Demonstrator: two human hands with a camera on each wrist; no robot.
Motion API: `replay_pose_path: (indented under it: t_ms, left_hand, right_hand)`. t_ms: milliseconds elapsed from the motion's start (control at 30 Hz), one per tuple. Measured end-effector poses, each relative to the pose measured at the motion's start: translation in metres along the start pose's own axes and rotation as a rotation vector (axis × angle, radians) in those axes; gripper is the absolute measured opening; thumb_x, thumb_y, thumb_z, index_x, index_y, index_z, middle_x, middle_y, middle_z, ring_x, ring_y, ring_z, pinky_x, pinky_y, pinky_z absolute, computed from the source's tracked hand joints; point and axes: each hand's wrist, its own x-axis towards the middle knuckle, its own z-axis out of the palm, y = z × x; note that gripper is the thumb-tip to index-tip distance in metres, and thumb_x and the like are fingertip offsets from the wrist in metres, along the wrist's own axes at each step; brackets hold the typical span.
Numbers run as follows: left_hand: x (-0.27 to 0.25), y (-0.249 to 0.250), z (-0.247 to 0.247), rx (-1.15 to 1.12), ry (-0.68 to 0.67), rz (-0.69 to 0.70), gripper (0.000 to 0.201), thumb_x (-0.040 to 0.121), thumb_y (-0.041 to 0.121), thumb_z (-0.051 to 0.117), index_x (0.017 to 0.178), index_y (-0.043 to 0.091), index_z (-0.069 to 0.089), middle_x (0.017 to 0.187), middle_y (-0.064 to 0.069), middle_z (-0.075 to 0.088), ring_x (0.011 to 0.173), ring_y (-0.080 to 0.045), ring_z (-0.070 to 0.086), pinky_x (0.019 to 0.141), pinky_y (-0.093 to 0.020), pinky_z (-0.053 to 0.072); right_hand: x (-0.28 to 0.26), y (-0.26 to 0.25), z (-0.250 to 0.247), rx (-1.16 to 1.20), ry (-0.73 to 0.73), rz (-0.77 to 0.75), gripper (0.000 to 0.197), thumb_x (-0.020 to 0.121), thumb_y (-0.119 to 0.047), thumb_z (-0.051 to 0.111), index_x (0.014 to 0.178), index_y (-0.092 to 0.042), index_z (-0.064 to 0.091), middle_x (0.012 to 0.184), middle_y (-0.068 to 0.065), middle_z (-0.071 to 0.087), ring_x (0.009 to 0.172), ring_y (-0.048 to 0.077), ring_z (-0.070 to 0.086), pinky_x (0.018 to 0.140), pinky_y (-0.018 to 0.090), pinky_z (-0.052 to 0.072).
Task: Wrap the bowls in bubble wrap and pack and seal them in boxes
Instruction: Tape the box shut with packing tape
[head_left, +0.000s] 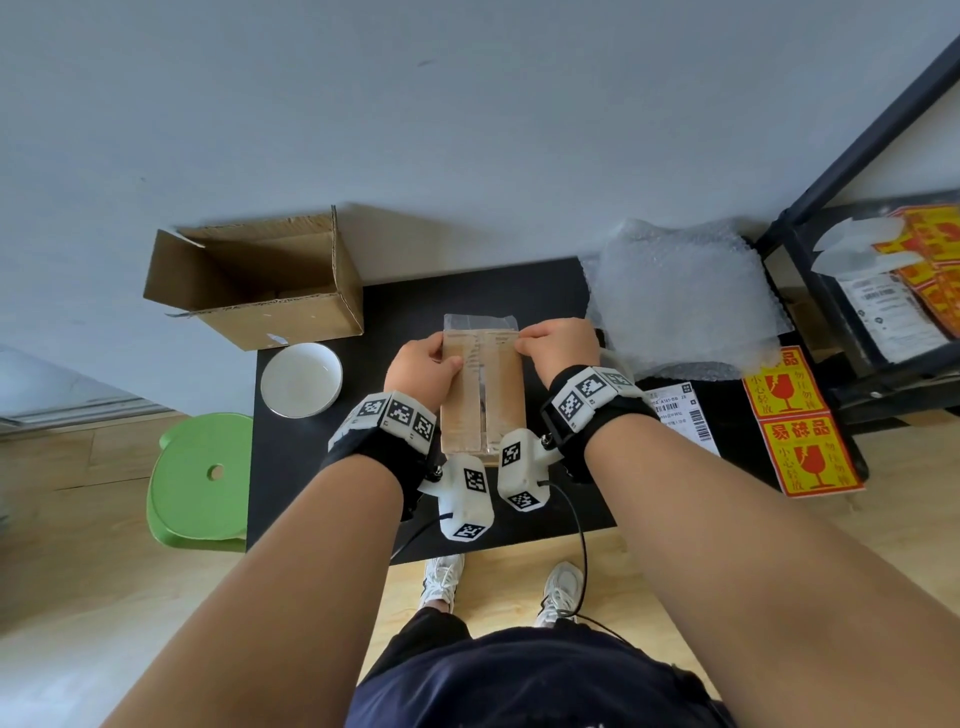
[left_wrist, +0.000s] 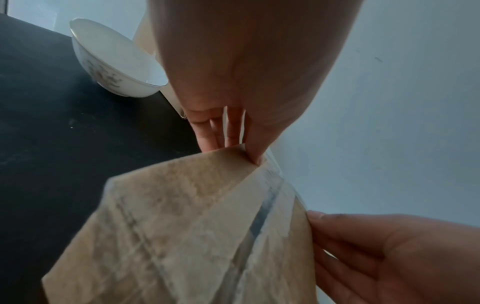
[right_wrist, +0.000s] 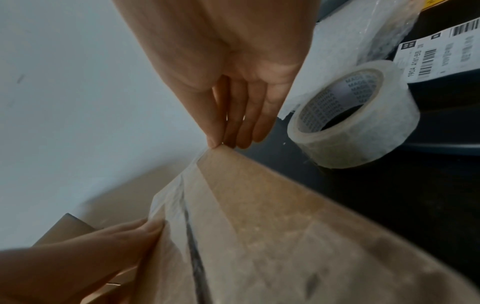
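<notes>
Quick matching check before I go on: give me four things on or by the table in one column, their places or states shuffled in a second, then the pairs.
1. white bowl
2. tape roll
3. open carton
4. small box

A. held between both hands, clear tape along its seam
B. far left corner, flaps up
C. on the table right of the held box
D. bare on the table, left of the hands

Pairs: 1-D, 2-C, 3-B, 4-A

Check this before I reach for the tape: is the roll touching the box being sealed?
Apart. The right wrist view shows bare black table between the tape roll and the box.
</notes>
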Motion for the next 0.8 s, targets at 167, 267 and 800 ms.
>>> replay_pose_path:
  t_ms: [167, 267, 800]
  left_hand:
    - [0.0, 0.0, -0.001, 0.009, -0.059, 0.006, 0.03, 0.098, 0.019, 0.049, 0.128, 0.02, 0.054, 0.106, 0.002, 0.063, 0.094, -0.014, 0.061, 0.076, -0.025, 0.046]
    - [-0.005, -0.002, -0.001, -0.014, -0.088, 0.021, 0.032, 0.1, 0.02, 0.046, 0.132, 0.022, 0.049, 0.109, 0.003, 0.061, 0.099, -0.014, 0.06, 0.084, -0.031, 0.05]
    - [0.008, -0.009, -0.003, -0.139, -0.179, -0.029, 0.034, 0.098, 0.019, 0.05, 0.13, 0.03, 0.048, 0.117, -0.002, 0.058, 0.108, -0.023, 0.062, 0.092, -0.049, 0.053]
  right_hand:
    - [0.0, 0.001, -0.001, 0.087, -0.06, 0.039, 0.016, 0.089, -0.01, 0.064, 0.098, -0.003, 0.076, 0.105, 0.012, 0.073, 0.102, 0.026, 0.066, 0.087, 0.031, 0.051]
    - [-0.001, 0.002, -0.003, 0.078, -0.104, 0.033, 0.02, 0.091, -0.012, 0.062, 0.102, -0.001, 0.074, 0.109, 0.015, 0.071, 0.107, 0.03, 0.064, 0.096, 0.036, 0.049]
    - [0.001, 0.005, 0.0, -0.002, -0.166, -0.034, 0.031, 0.096, -0.014, 0.055, 0.125, -0.011, 0.064, 0.123, 0.005, 0.066, 0.113, 0.021, 0.061, 0.1, 0.034, 0.047]
